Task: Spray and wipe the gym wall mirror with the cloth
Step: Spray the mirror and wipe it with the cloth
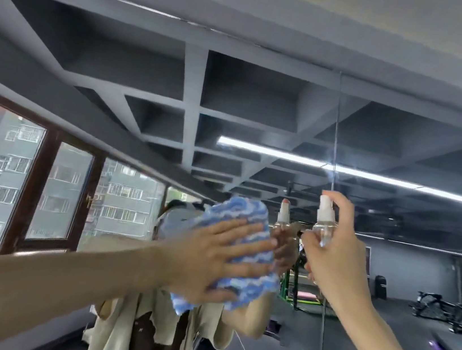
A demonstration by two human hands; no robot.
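Observation:
The wall mirror (263,105) fills the view and reflects the ceiling, the windows and the gym floor. My left hand (212,258) lies flat with straight fingers on a blue and white cloth (249,225), pressing it against the glass. To its right, my right hand (337,255) grips a small clear spray bottle (325,220) with a white nozzle, index finger on top of the pump. The nozzle points at the mirror, close to a vertical seam (337,148) between two panels. The bottle's reflection (284,212) shows just left of it.
The glass reflects a person in a light top (143,325) standing right before it, brown-framed windows (43,193) at the left, and dark exercise machines (448,312) and a green frame (294,284) at the right. A lit strip light (343,170) is reflected above the bottle.

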